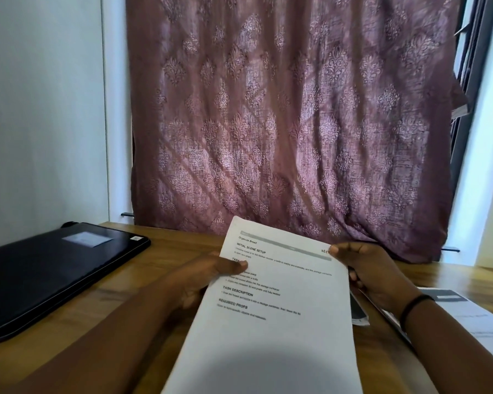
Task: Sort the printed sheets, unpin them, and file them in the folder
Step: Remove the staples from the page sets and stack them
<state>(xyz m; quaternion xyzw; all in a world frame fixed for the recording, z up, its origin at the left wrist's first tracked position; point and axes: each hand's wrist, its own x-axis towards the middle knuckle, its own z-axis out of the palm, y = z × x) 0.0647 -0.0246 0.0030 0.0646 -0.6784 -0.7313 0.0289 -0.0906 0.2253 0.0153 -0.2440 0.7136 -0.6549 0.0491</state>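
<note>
White printed sheets (271, 302) raised over brown wooden desk (165, 251), held by both side edges: left hand (208, 277) at nine o'clock, thumb pinching on top; right hand (373, 274) at three o'clock, fingers curled round. Probably sorting step; next, finding any pin, none visible. Black flat folder (49, 274) closed at ten o'clock, bare desk between. More white papers (475, 322) at four o'clock.
</note>
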